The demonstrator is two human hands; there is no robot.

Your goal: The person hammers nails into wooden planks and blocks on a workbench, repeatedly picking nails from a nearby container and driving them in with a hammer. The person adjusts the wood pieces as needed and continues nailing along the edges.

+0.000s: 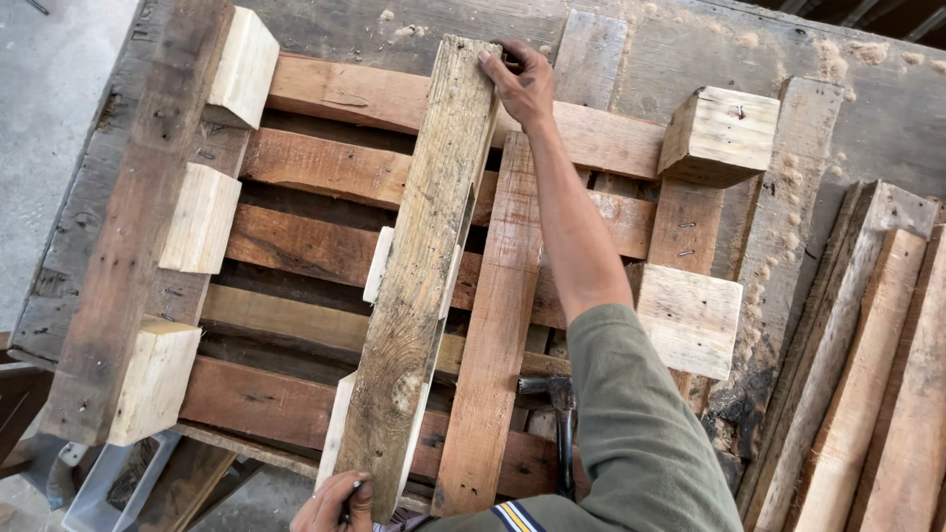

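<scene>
A weathered grey plank (424, 266) lies on top of a half-built pallet (335, 177) that rests on an old workbench (847, 118) dusted with sawdust. The plank's long axis runs from the near edge of the bench up and slightly rightward to the far side, crossing the reddish slats at close to a right angle. It sits over pale wooden blocks (376, 264) down the middle of the pallet, whose edges peek out beside it. Each hand has one end: the right hand (520, 84) reaches far out, arm extended over a neighbouring reddish board (493, 335), fingers curled over the plank's far top corner and gripping it; the left hand (335, 500) is close to the body at the near edge, fingers wrapped at the plank's lower end, though whether it also pinches something small there I cannot tell. So the near end is the left hand's, the far end the right's. Three more pale blocks (202, 217) line the pallet's left board, and two (719, 133) sit on the right. A hammer (562, 414) lies on the slats by the right elbow. Loose boards (867, 374) are stacked along the bench's right edge. A grey plastic bin (108, 483) stands below the near-left corner; its contents are unclear.
</scene>
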